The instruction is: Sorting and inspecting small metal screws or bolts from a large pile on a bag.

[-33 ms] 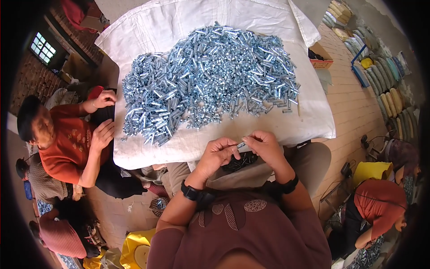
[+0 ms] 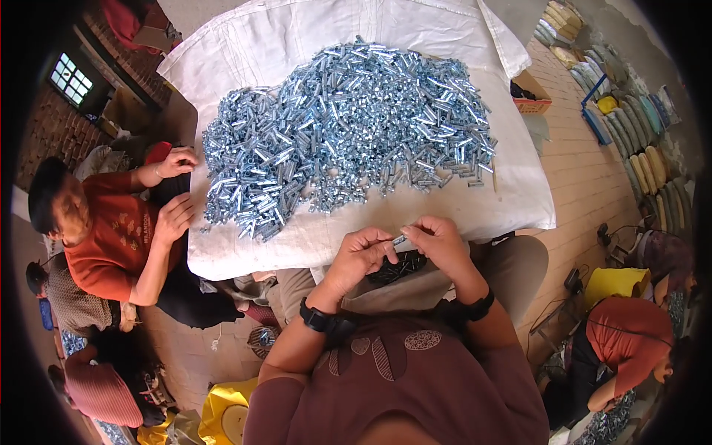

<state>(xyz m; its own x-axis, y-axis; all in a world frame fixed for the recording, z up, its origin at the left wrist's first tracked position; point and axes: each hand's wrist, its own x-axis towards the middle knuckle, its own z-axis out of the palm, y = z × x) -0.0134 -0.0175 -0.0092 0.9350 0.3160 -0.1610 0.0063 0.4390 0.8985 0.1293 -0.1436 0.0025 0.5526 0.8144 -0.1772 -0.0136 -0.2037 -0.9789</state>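
Past the table's near edge, my left hand (image 2: 363,257) and my right hand (image 2: 434,241) meet over my lap. Between their fingertips is a small silvery metal sleeve (image 2: 400,239), gripped from both sides and partly covered by the fingers. Both hands are closed in a pinch. Just below them, a dark heap of thin metal pieces (image 2: 398,268) lies in my lap, partly hidden by my hands. Beyond my hands, a large pile of shiny metal sleeves and small nut-like pieces (image 2: 348,126) spreads over the white cloth (image 2: 519,196) on the table.
At the table's left side sits a co-worker in an orange-red shirt (image 2: 111,230), hands at the cloth's edge. Another person (image 2: 630,341) bends over at the lower right. A cardboard box (image 2: 531,104) stands right of the table, and filled sacks (image 2: 638,119) line the wall.
The co-worker's hands at the left have shifted slightly toward the table. My own hands and the sleeve show no visible movement.
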